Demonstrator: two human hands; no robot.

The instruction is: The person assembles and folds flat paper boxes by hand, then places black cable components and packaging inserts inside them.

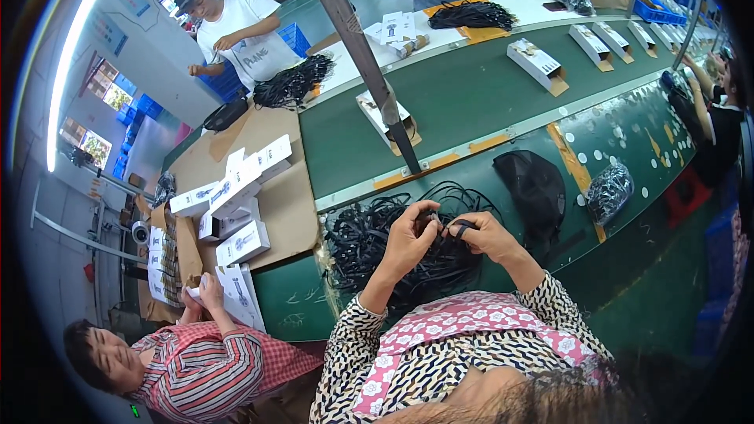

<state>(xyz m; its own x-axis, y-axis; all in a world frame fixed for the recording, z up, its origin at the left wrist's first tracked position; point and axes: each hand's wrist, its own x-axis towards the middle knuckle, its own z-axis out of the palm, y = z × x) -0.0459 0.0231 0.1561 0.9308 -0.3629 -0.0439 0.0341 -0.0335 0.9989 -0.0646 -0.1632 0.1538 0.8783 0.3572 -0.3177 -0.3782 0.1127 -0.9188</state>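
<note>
Both hands meet over a tangled pile of black cables [359,229] on the green bench in front of me. My right hand [488,237] is closed on a black cable [462,227], which loops over its fingers. Close beside it, my left hand [412,237] pinches with thumb and index finger at what looks like the end of the same cable; the end itself is too small to make out. Loose loops of cable spread out behind my hands.
A black mesh bag [532,196] lies right of the pile, with a clear plastic bag of small parts [609,193] farther right. Beyond runs a green conveyor [463,98] carrying white boxes [537,63]. A metal post [353,39] rises ahead. Left, a co-worker handles boxes near stacked cartons [236,188].
</note>
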